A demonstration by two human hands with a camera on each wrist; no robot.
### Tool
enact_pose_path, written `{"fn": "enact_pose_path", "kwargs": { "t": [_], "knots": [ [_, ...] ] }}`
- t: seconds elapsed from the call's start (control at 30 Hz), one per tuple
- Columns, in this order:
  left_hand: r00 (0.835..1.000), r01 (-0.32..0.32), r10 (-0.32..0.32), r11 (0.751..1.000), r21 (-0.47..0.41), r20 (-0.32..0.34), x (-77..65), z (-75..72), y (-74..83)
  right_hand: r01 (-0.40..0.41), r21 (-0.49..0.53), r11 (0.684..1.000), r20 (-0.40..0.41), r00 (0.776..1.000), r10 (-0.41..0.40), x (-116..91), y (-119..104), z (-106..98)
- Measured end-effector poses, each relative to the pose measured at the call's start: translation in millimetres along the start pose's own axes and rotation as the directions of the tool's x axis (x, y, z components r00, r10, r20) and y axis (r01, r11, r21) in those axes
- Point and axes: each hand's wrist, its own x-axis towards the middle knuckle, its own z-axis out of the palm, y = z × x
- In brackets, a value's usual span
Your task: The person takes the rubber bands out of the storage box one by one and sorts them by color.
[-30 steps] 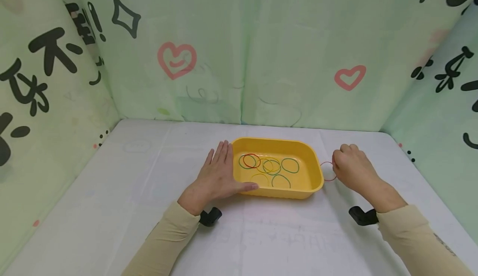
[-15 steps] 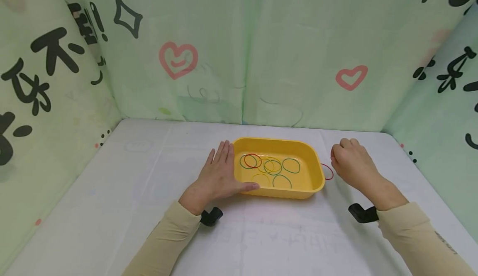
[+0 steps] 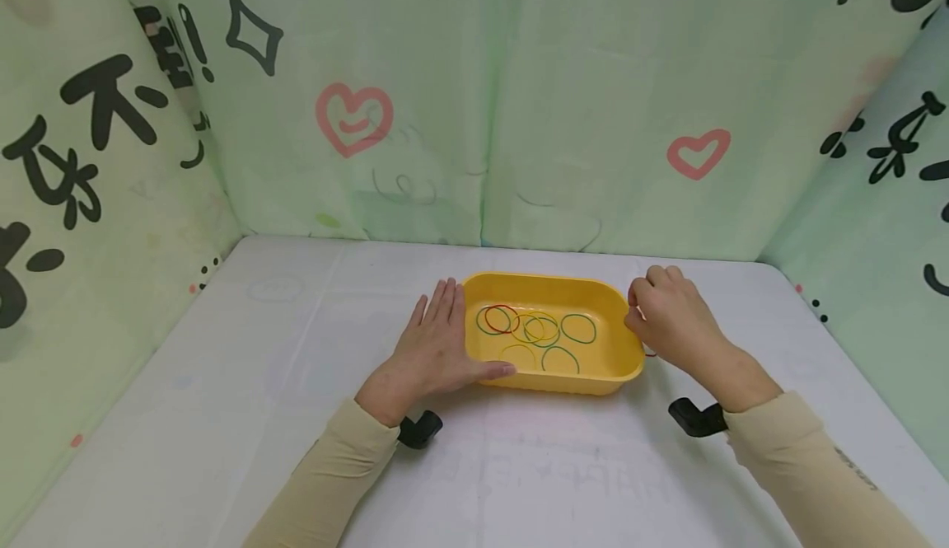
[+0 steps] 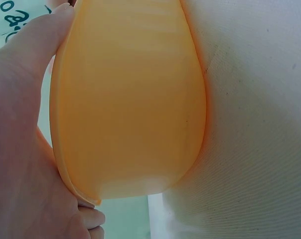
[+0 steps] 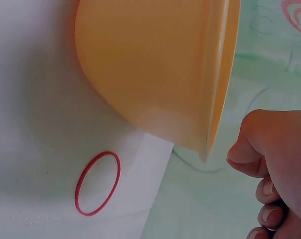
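Note:
A yellow tray (image 3: 630,358) stands on the table with several thin rubber bands in it: green bands (image 3: 596,330), yellow bands and a red band (image 3: 485,321). My left hand (image 3: 426,354) rests against its left end, fingers straight and thumb laid along the near rim. In the left wrist view the thumb (image 4: 51,30) lies at the rim of the tray. My right hand (image 3: 675,321) hovers at the tray's right rim, fingers curled, nothing visible between them. On the table below it lies another red rubber band (image 5: 119,172), mostly hidden by the hand in the head view.
A white cloth covers the table (image 3: 296,449). Green printed curtains (image 3: 593,78) enclose it at the back and both sides. A black wrist camera (image 3: 421,430) sits on the left wrist, another (image 3: 697,418) on the right.
My right hand has risen off the red rubber band outside the tray and shifted left to the right rim. The band stays on the table. My left hand has not moved.

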Motion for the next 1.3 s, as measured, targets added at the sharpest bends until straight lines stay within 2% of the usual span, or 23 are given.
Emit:
{"fn": "enact_pose_path", "kwargs": {
  "t": [0.57,1.03,1.3],
  "knots": [
    [1.0,-0.007,0.007,1.0,0.008,-0.001,1.5,-0.7,-0.9,0.018,0.012,1.0,0.144,0.989,-0.019,21.3,-31.8,24.4],
    [1.0,0.007,-0.007,1.0,0.012,0.001,2.0,0.2,-1.1,0.08,0.023,0.997,0.179,0.98,-0.083,26.5,-39.3,46.0],
    [1.0,0.005,-0.005,1.0,0.005,0.0,1.6,0.7,-1.8,0.108,-0.014,0.994,0.193,0.976,-0.103,26.8,-40.2,51.7]
  ]
}}
